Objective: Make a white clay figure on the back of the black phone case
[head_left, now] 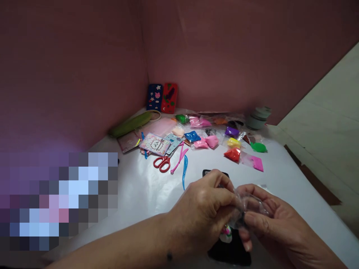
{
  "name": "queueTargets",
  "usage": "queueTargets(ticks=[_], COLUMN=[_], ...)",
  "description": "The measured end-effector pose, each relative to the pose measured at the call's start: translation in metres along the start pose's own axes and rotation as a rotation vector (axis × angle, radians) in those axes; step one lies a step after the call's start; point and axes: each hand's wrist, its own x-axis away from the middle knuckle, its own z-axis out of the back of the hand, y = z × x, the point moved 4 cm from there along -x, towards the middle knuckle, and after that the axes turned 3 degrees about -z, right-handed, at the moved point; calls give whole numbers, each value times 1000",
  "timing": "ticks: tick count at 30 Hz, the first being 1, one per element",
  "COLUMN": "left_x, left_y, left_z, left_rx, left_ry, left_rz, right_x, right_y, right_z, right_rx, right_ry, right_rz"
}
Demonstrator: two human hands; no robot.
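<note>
My left hand and my right hand meet low in the middle of the view, over a white table. Both pinch a small clear plastic bag between their fingertips. Under the hands lies a black phone case, with a small white and pink clay piece on it. What the bag contains is hidden by my fingers.
Beyond the hands lie red scissors, pink and blue plastic modelling tools, several small bags of coloured clay, sticker cards and a green pouch. Two decorated phone cases lean on the pink wall. A grey jar stands at right.
</note>
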Motion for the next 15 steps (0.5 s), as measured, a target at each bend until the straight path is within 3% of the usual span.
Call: queueTargets(ticks=[10, 12, 15], left_x=[1, -2, -5], left_y=[6, 6, 3], left_z=[2, 7, 13], left_rx=[40, 203, 599], left_ry=[-31, -64, -103], left_rz=[2, 90, 353], right_x=[7, 10, 11], right_y=[-2, -3, -17], right_z=[-9, -8, 4], right_rx=[-48, -106, -148], right_ry=[183, 202, 265], right_rz=[-33, -57, 27])
